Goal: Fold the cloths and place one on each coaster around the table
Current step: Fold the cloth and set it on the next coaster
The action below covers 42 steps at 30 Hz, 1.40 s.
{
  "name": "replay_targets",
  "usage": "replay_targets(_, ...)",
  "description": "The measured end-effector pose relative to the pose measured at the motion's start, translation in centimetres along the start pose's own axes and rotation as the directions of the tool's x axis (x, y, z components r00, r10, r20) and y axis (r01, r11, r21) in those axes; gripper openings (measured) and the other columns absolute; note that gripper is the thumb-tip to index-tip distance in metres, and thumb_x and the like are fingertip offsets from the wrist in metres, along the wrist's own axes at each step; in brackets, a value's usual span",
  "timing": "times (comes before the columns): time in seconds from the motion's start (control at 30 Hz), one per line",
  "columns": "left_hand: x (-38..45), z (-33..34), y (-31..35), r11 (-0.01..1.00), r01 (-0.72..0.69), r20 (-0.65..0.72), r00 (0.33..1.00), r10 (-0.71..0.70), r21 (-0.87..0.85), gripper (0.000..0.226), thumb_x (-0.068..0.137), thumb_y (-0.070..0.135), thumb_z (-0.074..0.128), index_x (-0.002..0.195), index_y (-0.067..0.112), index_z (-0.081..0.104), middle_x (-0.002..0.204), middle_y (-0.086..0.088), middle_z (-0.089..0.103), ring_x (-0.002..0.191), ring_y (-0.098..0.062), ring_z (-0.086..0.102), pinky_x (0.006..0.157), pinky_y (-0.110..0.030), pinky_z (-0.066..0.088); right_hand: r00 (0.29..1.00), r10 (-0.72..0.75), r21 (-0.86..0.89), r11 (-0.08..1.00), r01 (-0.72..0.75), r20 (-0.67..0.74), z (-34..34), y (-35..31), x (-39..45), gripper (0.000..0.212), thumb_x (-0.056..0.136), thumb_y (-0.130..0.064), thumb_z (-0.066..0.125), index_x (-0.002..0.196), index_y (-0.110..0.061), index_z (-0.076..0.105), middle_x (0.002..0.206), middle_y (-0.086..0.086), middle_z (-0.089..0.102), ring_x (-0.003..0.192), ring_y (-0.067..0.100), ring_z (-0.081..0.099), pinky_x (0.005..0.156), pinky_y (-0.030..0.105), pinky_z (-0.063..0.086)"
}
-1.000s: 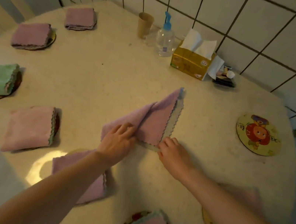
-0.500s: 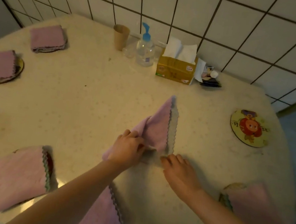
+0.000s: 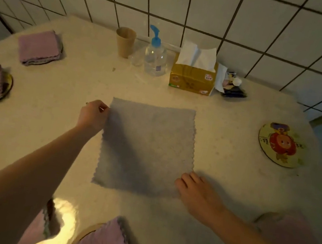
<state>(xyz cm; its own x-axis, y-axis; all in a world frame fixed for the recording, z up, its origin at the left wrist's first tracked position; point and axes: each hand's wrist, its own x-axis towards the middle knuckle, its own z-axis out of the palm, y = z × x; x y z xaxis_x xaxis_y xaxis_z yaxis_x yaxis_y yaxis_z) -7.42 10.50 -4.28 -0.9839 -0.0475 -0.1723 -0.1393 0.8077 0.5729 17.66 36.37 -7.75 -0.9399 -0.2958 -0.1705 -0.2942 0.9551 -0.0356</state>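
Grey cloth (image 3: 147, 149) lay spread flat at the middle of the surface (image 3: 230, 120). Left hand (image 3: 93, 115) pinched its far-left corner; right hand (image 3: 197, 193) rested with fingers extended on its near-right corner. Empty cartoon coaster (image 3: 281, 144) sat well apart at right.

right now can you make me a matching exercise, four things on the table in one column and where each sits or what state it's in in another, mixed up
Things:
1. grey cloth
2. bare cartoon coaster
3. tissue box
4. paper cup

Places or states:
A. at the wall, left of the pump bottle
B. spread flat in the middle, left hand pinching its far left corner
C. at the table's right side, no cloth on it
D. at the wall, right of the pump bottle, white tissue sticking up

Pairs: 1-B, 2-C, 3-D, 4-A
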Motion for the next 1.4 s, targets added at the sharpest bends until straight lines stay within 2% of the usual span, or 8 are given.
replay_targets(0.13,-1.3,0.5,-1.8,0.930,-0.293,-0.049,0.949,0.310,0.223,0.030,0.087,0.013,0.055,0.116,0.008,0.057,0.113,-0.016,0.060,0.102,-0.037,0.054,0.083,-0.044,0.049,1.000,-0.014,0.017,1.000,0.014,0.009,-0.5,0.2,-0.5,0.028,0.082,-0.041,0.047,0.096,-0.018,0.055,0.095,0.001,0.057,0.084,0.021,0.055,0.063,0.033,0.049)
replay_targets(0.3,-10.2,1.8,-4.0,0.307,-0.945,0.420,0.327,0.846,0.117,0.028,0.089,0.036,0.053,0.102,0.013,0.060,0.101,-0.008,0.059,0.090,-0.027,0.054,0.074,-0.035,0.050,0.995,-0.084,-0.058,0.995,0.082,-0.044,0.3,0.6,-0.9,0.014,0.082,-0.024,0.051,0.092,-0.014,0.052,0.092,0.005,0.057,0.082,0.025,0.056,0.062,0.034,0.049)
replay_targets(0.37,-12.9,2.5,-5.4,0.248,-0.960,0.517,0.280,0.809,0.131,0.034,0.085,0.047,0.056,0.105,0.019,0.056,0.102,-0.002,0.059,0.090,-0.021,0.054,0.072,-0.032,0.049,0.991,-0.109,-0.091,0.991,0.102,-0.076,0.2,0.4,-0.7,0.017,0.074,-0.005,0.050,0.088,-0.013,0.053,0.089,0.005,0.057,0.078,0.025,0.056,0.060,0.034,0.048)
replay_targets(0.73,-14.1,0.8,-7.5,0.409,-0.823,0.480,0.564,0.672,0.393,0.035,0.055,0.011,0.083,0.083,0.018,0.064,0.078,-0.001,0.062,0.067,-0.022,0.060,0.052,-0.028,0.051,0.999,0.013,0.000,1.000,-0.013,-0.034,-1.6,-0.4,-1.1,0.063,0.032,0.013,0.057,0.085,-0.018,0.050,0.080,-0.003,0.055,0.069,0.019,0.054,0.054,0.029,0.046)
replay_targets(0.9,-16.7,-0.9,-7.6,0.357,-0.859,0.515,0.507,0.691,0.367,0.015,0.062,0.015,0.062,0.075,0.022,0.062,0.073,0.004,0.059,0.067,-0.018,0.057,0.052,-0.027,0.045,0.999,-0.014,0.116,0.993,0.018,-0.034,-1.9,-1.5,-4.2,0.055,0.046,-0.006,0.077,0.082,-0.026,0.041,0.074,-0.009,0.054,0.062,0.012,0.053,0.051,0.023,0.040)
replay_targets(1.03,-18.9,-2.1,-8.1,0.528,-0.829,0.506,0.541,0.672,0.185,0.017,0.069,0.032,0.049,0.062,0.023,0.061,0.069,0.003,0.055,0.064,-0.018,0.057,0.051,-0.026,0.045,0.990,-0.138,0.102,0.985,0.141,-0.035,-2.5,-2.2,-7.4,0.034,0.061,-0.017,0.060,0.079,-0.029,0.034,0.067,-0.014,0.050,0.054,0.007,0.047,0.052,0.018,0.026)
replay_targets(1.23,-17.2,-3.7,-8.5,0.907,-0.395,0.515,0.753,0.410,-0.145,0.021,0.059,0.037,0.053,0.073,0.024,0.062,0.067,0.018,0.058,0.065,0.006,0.053,0.063,-0.019,0.041,0.983,0.125,0.416,0.908,-0.059,-0.134,-5.0,-1.0,-6.2,0.014,0.074,-0.022,0.049,0.076,-0.031,0.038,0.065,-0.013,0.048,0.056,0.007,0.043,0.047,0.020,0.029)
replay_targets(1.4,-13.3,-3.8,-5.6,0.951,-0.070,0.404,0.894,0.194,-0.300,0.013,0.085,0.005,0.062,0.080,0.014,0.071,0.062,0.011,0.063,0.059,-0.002,0.052,0.058,-0.021,0.041,0.854,0.513,0.746,0.603,-0.284,-0.089,-6.3,1.6,-1.7,0.010,0.084,-0.014,0.062,0.085,-0.021,0.055,0.075,-0.007,0.061,0.070,0.008,0.059,0.060,0.028,0.048)
